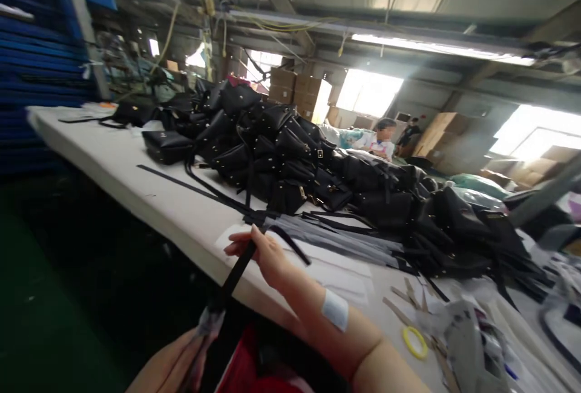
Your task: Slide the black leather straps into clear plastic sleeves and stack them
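Observation:
A long black strap (238, 272) runs slantwise from the table edge down toward my body. Its upper part passes between the thumb and fingers of my right hand (267, 254), and a free end hangs over beyond the hand. Low in the view, my left hand (193, 347) is blurred and closed around the lower part of the strap, beside a whitish, see-through piece (211, 323); its fingers are hard to make out. Just past my right hand lies a bundle of grey and black strips (336, 238) on the white table (181, 211).
A large heap of black leather bags (272, 145) covers the table's far side. A yellow ring (414, 343), tan strips and plastic bags (472, 344) lie at the right. Cartons (299, 90) and a person (381, 138) are behind. Blue racks (40, 78) stand left.

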A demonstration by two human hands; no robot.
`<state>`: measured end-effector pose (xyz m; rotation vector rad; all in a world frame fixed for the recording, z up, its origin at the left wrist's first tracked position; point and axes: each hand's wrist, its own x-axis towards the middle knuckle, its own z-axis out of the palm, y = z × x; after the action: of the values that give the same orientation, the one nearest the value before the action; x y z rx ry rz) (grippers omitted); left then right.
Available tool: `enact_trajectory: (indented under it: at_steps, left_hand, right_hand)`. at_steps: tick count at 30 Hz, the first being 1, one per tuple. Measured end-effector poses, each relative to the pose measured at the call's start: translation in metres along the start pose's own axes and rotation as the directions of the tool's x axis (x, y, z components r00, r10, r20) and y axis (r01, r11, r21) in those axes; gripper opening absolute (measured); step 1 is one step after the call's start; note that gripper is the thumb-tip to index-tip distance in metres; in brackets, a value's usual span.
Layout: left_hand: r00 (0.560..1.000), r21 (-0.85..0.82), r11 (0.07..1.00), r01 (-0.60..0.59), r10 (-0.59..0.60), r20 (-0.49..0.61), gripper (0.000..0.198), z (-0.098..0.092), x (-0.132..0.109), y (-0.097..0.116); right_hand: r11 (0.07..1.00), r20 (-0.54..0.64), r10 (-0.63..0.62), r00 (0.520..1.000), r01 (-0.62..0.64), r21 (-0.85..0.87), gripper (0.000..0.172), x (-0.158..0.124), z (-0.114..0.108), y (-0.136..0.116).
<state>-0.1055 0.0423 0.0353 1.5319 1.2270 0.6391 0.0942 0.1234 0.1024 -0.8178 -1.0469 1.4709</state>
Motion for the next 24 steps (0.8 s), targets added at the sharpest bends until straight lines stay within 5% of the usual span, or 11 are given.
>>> enact_trajectory:
  at_steps: [5,9,13,20,24]
  left_hand:
    - [0.976,0.007,0.978,-0.208,0.208,-0.059,0.058,-0.001,0.009,0.043]
    - [0.985,-0.01,0.985,-0.172,0.172,-0.012,0.058,0.003,0.011,0.048]
    - [0.991,-0.043,0.992,-0.118,0.12,0.064,0.062,-0.001,0.006,0.04]
    - [0.987,-0.084,0.993,-0.083,0.093,0.128,0.064,-0.007,0.012,0.045]
    - [0.978,-0.142,0.981,-0.132,0.152,0.142,0.06,-0.006,0.017,0.055]
  right_hand:
    - [0.977,0.235,0.106,0.966,-0.058,-0.204,0.06,-0.021,0.013,0.011]
    - [0.998,0.062,-0.05,0.997,0.052,-0.026,0.048,-0.012,0.004,-0.018]
    - [0.996,-0.072,-0.087,0.994,0.09,0.028,0.054,0.006,-0.019,-0.047]
    - [0.971,-0.098,-0.233,0.968,0.226,-0.081,0.043,0.0,-0.029,-0.057]
    - [0.961,-0.02,-0.183,0.983,0.175,-0.213,0.042,-0.011,-0.02,-0.044]
